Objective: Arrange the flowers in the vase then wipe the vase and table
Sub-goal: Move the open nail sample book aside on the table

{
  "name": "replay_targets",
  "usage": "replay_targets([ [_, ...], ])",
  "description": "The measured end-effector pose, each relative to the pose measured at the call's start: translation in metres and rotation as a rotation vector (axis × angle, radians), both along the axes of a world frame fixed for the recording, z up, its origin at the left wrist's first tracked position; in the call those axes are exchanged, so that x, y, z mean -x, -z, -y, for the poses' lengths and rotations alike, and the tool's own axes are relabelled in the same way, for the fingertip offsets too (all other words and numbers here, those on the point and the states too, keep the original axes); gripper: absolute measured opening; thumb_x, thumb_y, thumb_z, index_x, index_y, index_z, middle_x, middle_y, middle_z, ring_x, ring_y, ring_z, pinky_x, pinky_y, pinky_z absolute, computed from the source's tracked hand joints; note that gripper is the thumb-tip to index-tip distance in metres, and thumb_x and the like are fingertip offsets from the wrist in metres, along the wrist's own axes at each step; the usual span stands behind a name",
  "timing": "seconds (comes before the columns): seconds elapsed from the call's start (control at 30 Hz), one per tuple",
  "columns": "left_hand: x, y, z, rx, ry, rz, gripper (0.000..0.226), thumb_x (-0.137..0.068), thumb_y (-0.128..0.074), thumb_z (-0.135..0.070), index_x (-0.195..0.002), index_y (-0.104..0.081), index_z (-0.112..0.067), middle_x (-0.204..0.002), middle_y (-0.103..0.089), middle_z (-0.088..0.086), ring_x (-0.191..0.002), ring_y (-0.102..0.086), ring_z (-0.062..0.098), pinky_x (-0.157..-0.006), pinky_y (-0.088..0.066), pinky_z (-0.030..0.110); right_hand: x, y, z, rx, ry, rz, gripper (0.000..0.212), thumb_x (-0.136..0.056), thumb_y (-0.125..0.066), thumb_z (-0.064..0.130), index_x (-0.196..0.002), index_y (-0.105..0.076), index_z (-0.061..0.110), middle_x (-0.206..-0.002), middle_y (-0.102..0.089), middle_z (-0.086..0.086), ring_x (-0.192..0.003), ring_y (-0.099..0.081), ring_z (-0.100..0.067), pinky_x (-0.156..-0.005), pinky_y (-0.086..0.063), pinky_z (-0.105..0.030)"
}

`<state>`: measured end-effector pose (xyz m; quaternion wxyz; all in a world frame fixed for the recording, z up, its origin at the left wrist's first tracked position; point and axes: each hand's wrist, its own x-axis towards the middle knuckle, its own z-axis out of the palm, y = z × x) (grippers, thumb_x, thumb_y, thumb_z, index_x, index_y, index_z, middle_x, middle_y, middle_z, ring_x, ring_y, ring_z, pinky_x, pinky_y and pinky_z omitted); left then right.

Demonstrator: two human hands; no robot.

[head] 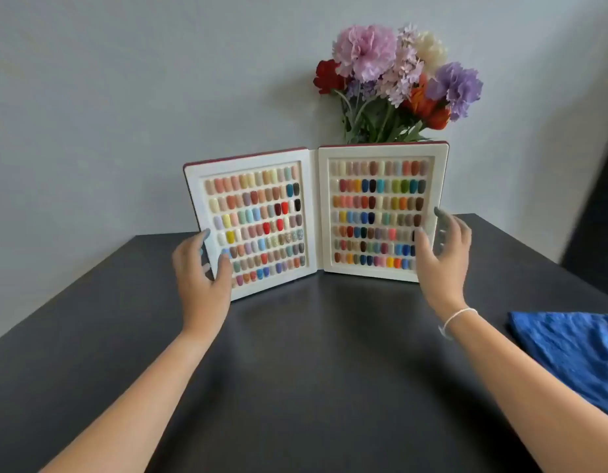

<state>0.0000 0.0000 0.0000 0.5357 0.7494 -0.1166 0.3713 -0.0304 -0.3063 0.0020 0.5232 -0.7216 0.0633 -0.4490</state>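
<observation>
Item: dark grey matte surface [312,363], set against a pale grey wall [125,97].

Item: my left hand [201,271], at the outer lower edge of the left panel of the display book; thumb lies over the panel's face, fingers curl behind the edge, apparently gripping it, though blur makes the contact hard to confirm.

Item: my right hand [442,257], fingers spread and loose, at the outer right edge of the right panel; whether it touches the panel I cannot tell. A thin white bracelet [457,319] sits on that wrist.

Item: white-framed, red-backed hinged display book of coloured nail-tip samples [314,216], standing upright and opened toward me on the surface, rows of samples on both panels.

Item: bunch of artificial flowers [398,80], pink, lilac, purple, cream, red and orange blooms with green stems, rising behind the right panel near the wall. The vase itself is hidden behind the book.

Item: crumpled bright blue cloth [572,356], lying flat on the surface at my right, well apart from the book, beside my right forearm.
</observation>
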Motion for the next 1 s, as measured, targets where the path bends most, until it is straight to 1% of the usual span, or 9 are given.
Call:
replay_targets([
  [0.07, -0.005, 0.001, 0.0, 0.07, -0.06, -0.03, 0.042, -0.089, -0.052, -0.018, -0.129, -0.04, -0.024, -0.13, -0.03, -0.009, -0.125, -0.04, 0.013, -0.098, -0.038, 0.027, -0.004, 0.003, 0.005, -0.09, 0.057, -0.028, 0.048, -0.086, -0.052, 0.034, -0.132, -0.04, 0.025, -0.139, -0.035, 0.002, -0.125, -0.041, -0.016, -0.106, -0.038, -0.04],
  [0.23, -0.02, 0.018, -0.003, 0.19, -0.01, -0.202, 0.047, -0.091, -0.048, -0.018, -0.136, -0.034, -0.02, -0.146, -0.032, 0.005, -0.128, -0.042, 0.015, -0.103, -0.041, 0.035, -0.012, 0.02, 0.017, -0.264, -0.02, -0.117, 0.055, -0.087, -0.051, 0.037, -0.138, -0.031, 0.03, -0.142, -0.039, 0.001, -0.123, -0.044, -0.015, -0.097, -0.041, -0.031],
  [0.37, -0.029, 0.03, -0.004, 0.209, 0.125, -0.236, 0.044, -0.092, -0.043, -0.014, -0.134, -0.038, -0.025, -0.134, -0.052, -0.003, -0.115, -0.057, 0.008, -0.083, -0.051, 0.017, -0.02, 0.028, 0.025, -0.3, -0.111, -0.189, 0.046, -0.093, -0.042, 0.031, -0.137, -0.032, 0.028, -0.122, -0.049, 0.005, -0.095, -0.056, -0.005, -0.069, -0.043, -0.013],
  [0.47, -0.033, 0.037, -0.005, 0.173, 0.115, -0.347, 0.037, -0.093, -0.039, -0.024, -0.129, -0.04, -0.034, -0.119, -0.058, -0.015, -0.103, -0.059, 0.0, -0.075, -0.045, 0.015, -0.024, 0.034, 0.027, -0.287, -0.15, -0.26, 0.039, -0.095, -0.038, 0.026, -0.133, -0.037, 0.024, -0.116, -0.053, 0.003, -0.086, -0.056, -0.002, -0.064, -0.042, -0.013],
  [0.57, -0.037, 0.039, -0.008, 0.179, 0.118, -0.398, 0.029, -0.094, -0.036, -0.027, -0.121, -0.043, -0.037, -0.107, -0.058, -0.027, -0.094, -0.058, -0.011, -0.076, -0.042, 0.015, -0.026, 0.036, 0.031, -0.275, -0.149, -0.289, 0.035, -0.095, -0.04, 0.02, -0.129, -0.04, 0.021, -0.117, -0.055, 0.0, -0.094, -0.058, -0.012, -0.064, -0.043, -0.014],
  [0.67, -0.04, 0.04, -0.014, 0.195, 0.142, -0.417, 0.025, -0.095, -0.038, -0.026, -0.114, -0.044, -0.041, -0.105, -0.058, -0.027, -0.096, -0.059, -0.009, -0.078, -0.044, 0.017, -0.027, 0.038, 0.034, -0.242, -0.145, -0.312, 0.033, -0.094, -0.042, 0.017, -0.126, -0.042, 0.02, -0.12, -0.056, -0.003, -0.099, -0.058, -0.018, -0.065, -0.044, -0.016],
  [0.8, -0.04, 0.04, -0.015, 0.235, 0.158, -0.417, 0.026, -0.095, -0.041, -0.021, -0.104, -0.049, -0.044, -0.103, -0.06, -0.027, -0.092, -0.059, -0.016, -0.075, -0.045, 0.013, -0.028, 0.038, 0.032, -0.233, -0.134, -0.32, 0.031, -0.093, -0.044, 0.016, -0.124, -0.044, 0.019, -0.123, -0.056, -0.005, -0.101, -0.057, -0.02, -0.073, -0.048, -0.026],
  [0.9, -0.041, 0.037, -0.018, 0.292, 0.145, -0.407, 0.037, -0.095, -0.041, -0.018, -0.093, -0.051, -0.053, -0.1, -0.062, -0.027, -0.092, -0.061, -0.013, -0.071, -0.047, 0.01, -0.03, 0.038, 0.022, -0.271, -0.112, -0.302, 0.032, -0.093, -0.044, 0.013, -0.124, -0.045, 0.02, -0.122, -0.055, -0.004, -0.104, -0.057, -0.022, -0.077, -0.048, -0.032],
  [1.0, -0.045, 0.032, -0.029, 0.326, 0.128, -0.374, 0.037, -0.095, -0.041, -0.017, -0.092, -0.052, -0.052, -0.1, -0.062, -0.026, -0.092, -0.062, -0.01, -0.071, -0.047, 0.011, -0.037, 0.034, 0.004, -0.299, -0.116, -0.3, 0.034, -0.092, -0.045, 0.011, -0.125, -0.044, 0.019, -0.124, -0.054, -0.006, -0.104, -0.054, -0.021, -0.083, -0.048, -0.037],
])
